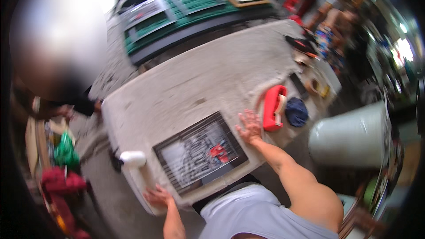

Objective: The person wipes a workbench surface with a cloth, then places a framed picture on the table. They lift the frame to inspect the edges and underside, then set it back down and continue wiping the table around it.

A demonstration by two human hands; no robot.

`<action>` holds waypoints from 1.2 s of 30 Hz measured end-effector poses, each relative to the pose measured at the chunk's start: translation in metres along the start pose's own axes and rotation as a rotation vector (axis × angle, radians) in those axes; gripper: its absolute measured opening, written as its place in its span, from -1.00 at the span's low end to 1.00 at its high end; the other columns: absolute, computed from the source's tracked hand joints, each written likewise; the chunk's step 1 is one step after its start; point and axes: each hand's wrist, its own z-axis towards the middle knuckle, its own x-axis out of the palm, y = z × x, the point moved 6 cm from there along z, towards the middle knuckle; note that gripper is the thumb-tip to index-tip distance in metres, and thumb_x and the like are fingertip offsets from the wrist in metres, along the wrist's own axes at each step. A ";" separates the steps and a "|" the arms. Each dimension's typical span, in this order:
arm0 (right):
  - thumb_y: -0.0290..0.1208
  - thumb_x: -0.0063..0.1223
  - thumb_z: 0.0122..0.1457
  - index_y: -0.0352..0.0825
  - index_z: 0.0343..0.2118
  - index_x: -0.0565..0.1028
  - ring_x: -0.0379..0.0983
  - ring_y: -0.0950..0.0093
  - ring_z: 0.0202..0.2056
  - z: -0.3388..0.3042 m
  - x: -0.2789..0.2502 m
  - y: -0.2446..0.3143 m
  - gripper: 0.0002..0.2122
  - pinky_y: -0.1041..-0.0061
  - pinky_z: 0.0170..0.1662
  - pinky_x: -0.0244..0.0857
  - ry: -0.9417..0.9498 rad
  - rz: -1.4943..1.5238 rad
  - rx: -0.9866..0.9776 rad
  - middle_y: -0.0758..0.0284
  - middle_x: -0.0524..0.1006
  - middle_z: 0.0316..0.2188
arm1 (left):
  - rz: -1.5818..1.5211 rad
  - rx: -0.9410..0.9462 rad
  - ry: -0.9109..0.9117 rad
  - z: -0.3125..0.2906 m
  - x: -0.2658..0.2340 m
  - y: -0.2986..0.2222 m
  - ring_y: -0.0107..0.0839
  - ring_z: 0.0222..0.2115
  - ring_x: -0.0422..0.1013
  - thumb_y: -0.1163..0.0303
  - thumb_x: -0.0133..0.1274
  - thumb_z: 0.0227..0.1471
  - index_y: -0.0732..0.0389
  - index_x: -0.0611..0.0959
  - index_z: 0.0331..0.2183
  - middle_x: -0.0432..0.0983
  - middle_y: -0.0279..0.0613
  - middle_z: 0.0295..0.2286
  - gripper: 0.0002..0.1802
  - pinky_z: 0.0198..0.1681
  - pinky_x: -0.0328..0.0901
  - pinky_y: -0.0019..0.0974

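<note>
While both hands lay flat with fingers spread and gripping nothing, the left hand (158, 196) and right hand (249, 127) flanked the dark-framed picture (200, 152) lying between their fingertips, which best stayed clear of its glass.

A red plastic tape dispenser (274, 107) lies beside a dark blue cloth (296, 112) on the pale grey bench (208, 75); a white bucket (349, 135) stands nearby.

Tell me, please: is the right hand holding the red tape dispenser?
No, the right hand lies flat and open on the table at the frame's corner, and the red tape dispenser sits untouched beside it.
</note>
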 end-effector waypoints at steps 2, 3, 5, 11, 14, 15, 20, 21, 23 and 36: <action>0.01 -0.05 0.07 -0.07 0.15 0.32 -0.08 0.26 0.30 -0.004 -0.001 -0.002 -0.44 0.11 0.31 -0.25 -0.056 -0.029 0.009 0.25 0.10 0.27 | -0.009 -0.052 0.082 0.002 -0.004 -0.001 0.03 0.16 0.09 0.07 0.01 0.07 0.10 0.32 0.14 0.12 0.12 0.16 -0.35 0.16 0.02 0.12; 0.00 -0.03 0.06 -0.08 0.15 0.32 -0.08 0.26 0.30 -0.003 0.001 0.000 -0.43 0.12 0.31 -0.26 -0.042 -0.016 0.001 0.24 0.10 0.27 | -0.029 -0.069 0.082 0.003 -0.003 -0.001 0.02 0.17 0.06 0.06 0.00 0.07 0.09 0.30 0.15 0.09 0.11 0.17 -0.35 0.17 -0.01 0.12; -0.01 -0.02 0.06 -0.09 0.15 0.32 -0.08 0.26 0.30 -0.002 0.002 0.002 -0.43 0.12 0.31 -0.27 -0.032 -0.010 -0.009 0.24 0.10 0.27 | -0.069 -0.097 0.088 0.003 -0.006 0.000 0.02 0.20 0.01 0.05 -0.01 0.08 0.09 0.28 0.17 0.05 0.10 0.19 -0.33 0.19 -0.06 0.13; -0.04 -0.03 0.08 -0.12 0.17 0.30 -0.11 0.26 0.31 0.000 -0.004 0.004 -0.43 0.16 0.32 -0.33 0.026 -0.025 0.009 0.24 0.06 0.29 | -0.087 -0.124 0.082 -0.003 -0.006 -0.004 0.05 0.21 -0.03 0.05 -0.03 0.08 0.10 0.28 0.17 0.03 0.09 0.20 -0.33 0.21 -0.10 0.15; -0.02 0.00 0.06 -0.09 0.16 0.31 -0.10 0.28 0.31 0.000 -0.002 0.002 -0.42 0.16 0.32 -0.32 0.003 -0.031 0.010 0.26 0.09 0.28 | -0.101 -0.119 0.062 -0.003 -0.005 -0.004 0.05 0.21 -0.03 0.06 -0.02 0.07 0.12 0.28 0.17 0.04 0.09 0.20 -0.32 0.21 -0.10 0.16; -0.02 -0.01 0.06 -0.09 0.16 0.31 -0.10 0.28 0.31 0.000 -0.001 0.001 -0.42 0.16 0.32 -0.32 0.009 -0.028 0.012 0.26 0.08 0.28 | -0.102 -0.117 0.056 -0.003 -0.005 -0.005 0.06 0.21 -0.03 0.06 -0.01 0.06 0.12 0.27 0.17 0.04 0.09 0.20 -0.31 0.21 -0.10 0.16; -0.03 -0.03 0.08 -0.10 0.17 0.30 -0.11 0.28 0.31 -0.001 -0.005 0.003 -0.43 0.17 0.33 -0.34 0.029 -0.031 0.020 0.26 0.06 0.29 | -0.088 -0.108 0.047 0.000 -0.016 -0.008 0.04 0.20 0.00 0.05 -0.01 0.06 0.07 0.28 0.17 0.08 0.06 0.18 -0.32 0.19 -0.06 0.15; -0.04 -0.04 0.09 -0.11 0.17 0.30 -0.11 0.28 0.31 0.000 -0.005 0.003 -0.43 0.17 0.33 -0.34 0.029 -0.029 0.023 0.26 0.06 0.29 | -0.085 -0.113 0.066 0.001 -0.017 -0.009 0.05 0.20 0.00 0.06 -0.01 0.06 0.07 0.28 0.17 0.07 0.07 0.19 -0.32 0.19 -0.06 0.15; -0.04 -0.04 0.09 -0.12 0.17 0.29 -0.12 0.28 0.32 0.001 -0.005 0.005 -0.43 0.17 0.33 -0.34 0.026 -0.032 0.017 0.26 0.06 0.29 | -0.090 -0.121 0.067 -0.001 -0.015 -0.008 0.05 0.20 0.00 0.06 -0.01 0.06 0.07 0.28 0.17 0.06 0.08 0.19 -0.32 0.19 -0.07 0.14; -0.04 -0.04 0.07 -0.11 0.18 0.29 -0.14 0.26 0.32 0.000 -0.001 0.001 -0.42 0.16 0.33 -0.35 0.036 -0.039 0.021 0.25 0.05 0.30 | -0.101 -0.142 0.089 -0.002 -0.008 -0.006 0.07 0.22 -0.07 0.04 -0.03 0.07 0.10 0.27 0.17 0.01 0.10 0.21 -0.32 0.21 -0.13 0.17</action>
